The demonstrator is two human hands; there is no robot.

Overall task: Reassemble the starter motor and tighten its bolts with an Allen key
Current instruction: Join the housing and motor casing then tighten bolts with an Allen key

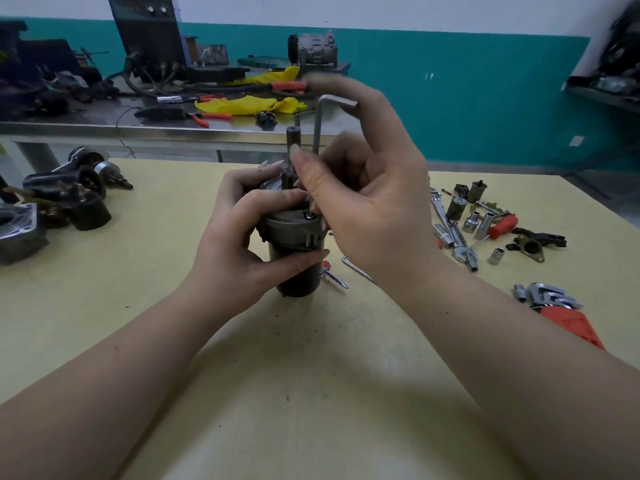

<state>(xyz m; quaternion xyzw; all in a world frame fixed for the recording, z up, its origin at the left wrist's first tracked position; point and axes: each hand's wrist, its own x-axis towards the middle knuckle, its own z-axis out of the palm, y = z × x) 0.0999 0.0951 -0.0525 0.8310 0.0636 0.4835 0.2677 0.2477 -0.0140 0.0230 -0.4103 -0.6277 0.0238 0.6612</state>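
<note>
The starter motor [293, 237] stands upright on the yellow table [311, 375], dark body below, grey end cap on top, its shaft [292, 140] pointing up. My left hand [239, 237] grips the motor around the cap and body. An L-shaped Allen key [318, 133] stands vertically with its tip in a bolt [308, 215] on the cap's near edge. My right hand [367, 188] pinches the key's long shank between thumb and fingers, and the short arm rests against my raised forefinger.
Sockets, a ratchet and a red-handled tool [502, 226] lie at the right. An Allen key set in a red holder [568, 317] sits at the right edge. Another Allen key [356, 270] and a small screwdriver [332, 273] lie behind the motor. Dark motor parts [69, 192] crowd the left.
</note>
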